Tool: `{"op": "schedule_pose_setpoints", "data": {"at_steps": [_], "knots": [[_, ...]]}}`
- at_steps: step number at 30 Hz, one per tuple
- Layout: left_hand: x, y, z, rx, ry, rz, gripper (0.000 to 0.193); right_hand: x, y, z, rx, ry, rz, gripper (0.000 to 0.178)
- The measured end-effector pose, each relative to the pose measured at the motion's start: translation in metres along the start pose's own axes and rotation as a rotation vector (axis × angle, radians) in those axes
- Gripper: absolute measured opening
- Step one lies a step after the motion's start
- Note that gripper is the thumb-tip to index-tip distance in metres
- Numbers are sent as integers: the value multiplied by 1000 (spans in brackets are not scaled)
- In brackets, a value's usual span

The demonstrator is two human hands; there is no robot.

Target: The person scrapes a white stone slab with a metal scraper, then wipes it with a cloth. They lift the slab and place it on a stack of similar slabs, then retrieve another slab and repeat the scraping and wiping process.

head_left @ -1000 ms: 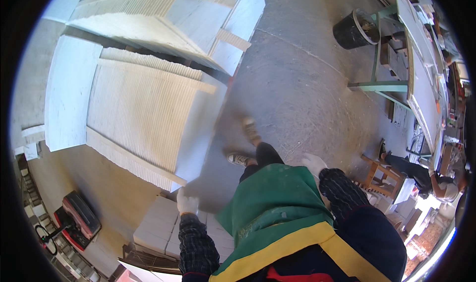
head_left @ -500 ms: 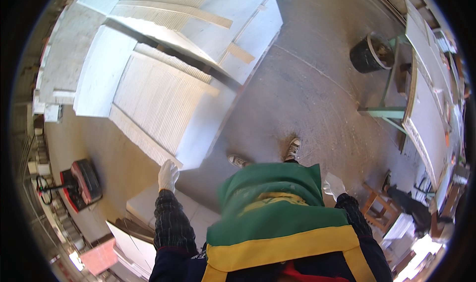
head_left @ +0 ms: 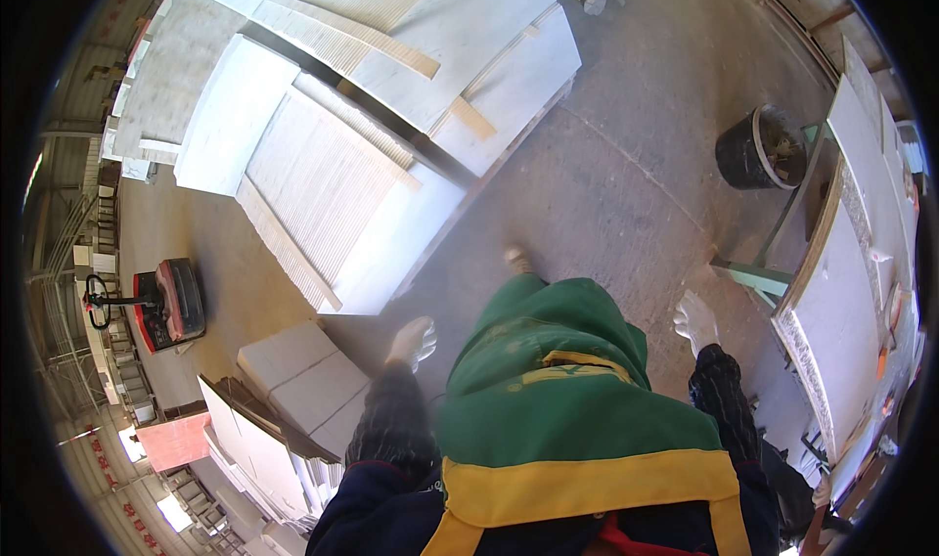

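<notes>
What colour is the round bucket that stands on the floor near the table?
The bucket is black, seen best in the head view, upper right, beside the green table frame.

Packages: none wrapped or boxed in view; the pale stacks are bare boards.

Signs: red panel [head_left: 174,441], flat, rectangular, lower left edge of view, just beside the low board stack; any marks on it too small to tell. Strip of small red marks [head_left: 110,455] along a pale band at the far lower left, too small to tell.

Labels: none legible on any thing.

Screens: none.
</notes>
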State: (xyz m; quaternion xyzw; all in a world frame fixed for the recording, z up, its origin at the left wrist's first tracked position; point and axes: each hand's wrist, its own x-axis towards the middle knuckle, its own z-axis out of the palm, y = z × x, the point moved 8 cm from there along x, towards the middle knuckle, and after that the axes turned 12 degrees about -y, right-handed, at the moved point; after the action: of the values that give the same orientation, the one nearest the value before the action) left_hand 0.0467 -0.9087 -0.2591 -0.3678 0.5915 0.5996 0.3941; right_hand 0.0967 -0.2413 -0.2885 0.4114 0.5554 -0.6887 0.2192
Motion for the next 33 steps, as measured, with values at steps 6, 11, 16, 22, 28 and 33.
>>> {"op": "schedule_pose_setpoints", "data": {"at_steps": [6,11,16,22,28,33], "knots": [[83,65,35,104,24,31,40,34,-51,46,-227,-135,-129,55],[169,154,187,1669,-424,462,36,12,-74,46,-963,-178,-168,48],[208,258,320,1063,-445,390,52,-9,-90,-17,-626,-72,183,47],[211,352,394,1140,-511,953,38,42,-141,-46,-187,84,129,44],[225,366,381,1401,-452,794,27,131,-176,-78,-140,61,129,38],[266,406,413,1472,-355,595,35,237,-270,-83,-1377,-245,-409,39]]}}
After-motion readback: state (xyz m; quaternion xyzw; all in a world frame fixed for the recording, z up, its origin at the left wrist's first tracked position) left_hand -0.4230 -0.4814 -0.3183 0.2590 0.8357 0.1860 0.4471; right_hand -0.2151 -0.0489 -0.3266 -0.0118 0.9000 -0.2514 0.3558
